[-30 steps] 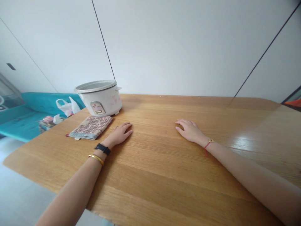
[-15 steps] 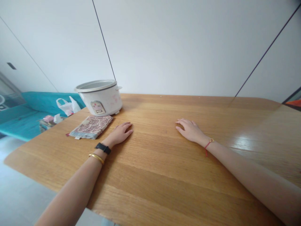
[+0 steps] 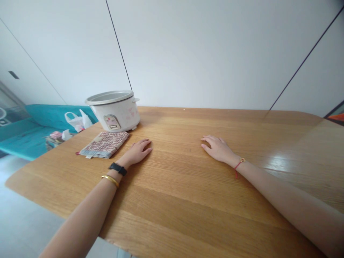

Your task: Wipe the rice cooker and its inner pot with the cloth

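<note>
My left hand (image 3: pixel 138 151) lies palm down on the wooden table (image 3: pixel 174 186), thumb apart from the fingers, holding nothing. Just left of it is a folded towel (image 3: pixel 104 144) with a reddish check pattern and a grey-blue edge. Behind the towel stands a white rice cooker (image 3: pixel 115 114) without a lid, its grey inner rim showing; what is inside cannot be seen. My right hand (image 3: pixel 218 148) also rests palm down on the wood, well apart from the left, its fingers spread and with nothing in them.
A pale panelled wall (image 3: pixel 199 53) rises behind the table's far edge. To the left, a turquoise bench (image 3: pixel 24 138) carries a white plastic bag (image 3: pixel 77 122) and some small items. An orange object (image 3: pixel 337 117) shows at the far right.
</note>
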The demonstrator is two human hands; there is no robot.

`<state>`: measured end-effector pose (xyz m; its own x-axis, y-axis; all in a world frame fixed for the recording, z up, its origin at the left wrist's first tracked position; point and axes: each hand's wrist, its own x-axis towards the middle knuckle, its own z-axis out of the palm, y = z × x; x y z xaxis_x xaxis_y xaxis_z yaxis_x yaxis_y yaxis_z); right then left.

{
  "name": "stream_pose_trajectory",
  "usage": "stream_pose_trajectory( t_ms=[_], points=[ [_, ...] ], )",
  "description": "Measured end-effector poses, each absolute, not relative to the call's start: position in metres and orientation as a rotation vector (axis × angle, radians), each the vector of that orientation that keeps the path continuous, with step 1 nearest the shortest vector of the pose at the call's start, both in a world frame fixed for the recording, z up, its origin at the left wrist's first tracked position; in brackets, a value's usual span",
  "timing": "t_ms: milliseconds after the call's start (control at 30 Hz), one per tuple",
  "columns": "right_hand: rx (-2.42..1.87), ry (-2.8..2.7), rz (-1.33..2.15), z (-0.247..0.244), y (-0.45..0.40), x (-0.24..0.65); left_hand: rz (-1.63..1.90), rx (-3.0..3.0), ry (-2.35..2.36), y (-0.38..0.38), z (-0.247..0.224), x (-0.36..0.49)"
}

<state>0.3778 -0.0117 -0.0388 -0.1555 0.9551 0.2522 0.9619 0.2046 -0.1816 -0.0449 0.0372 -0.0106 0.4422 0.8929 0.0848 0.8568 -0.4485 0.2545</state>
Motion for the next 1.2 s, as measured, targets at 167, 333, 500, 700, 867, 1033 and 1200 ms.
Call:
stream_pose_trajectory(
  t_ms=[167, 333, 500, 700, 867, 1033, 1200],
  points=[
    [-1.793, -2.175, -0.036, -0.0396, -0.0111, 0.3787, 0.329, 2.505, 1.545, 0.0375, -0.0111, -0.0451],
    [-1.783, -2.174, -0.042, -0.0413, -0.0101, 0.3798, 0.316, 2.511, 1.54, 0.0372, -0.0107, -0.0445],
    [-1.799, -2.173, -0.04, -0.0403, -0.0107, 0.3789, 0.314, 2.505, 1.558, 0.0361, -0.0094, -0.0435],
    [-1.804, -2.176, -0.03, -0.0386, -0.0114, 0.3784, 0.309, 2.507, 1.554, 0.0366, -0.0101, -0.0438],
    [-1.806, -2.188, -0.017, -0.0384, -0.0112, 0.379, 0.314, 2.514, 1.55, 0.038, -0.0112, -0.0449],
    [-1.8, -2.186, -0.03, -0.0386, -0.0112, 0.3787, 0.308, 2.51, 1.555, 0.0373, -0.0107, -0.0439],
    [-1.818, -2.18, -0.021, -0.0379, -0.0122, 0.3771, 0.289, 2.503, 1.569, 0.0359, -0.0085, -0.042]
  ],
)
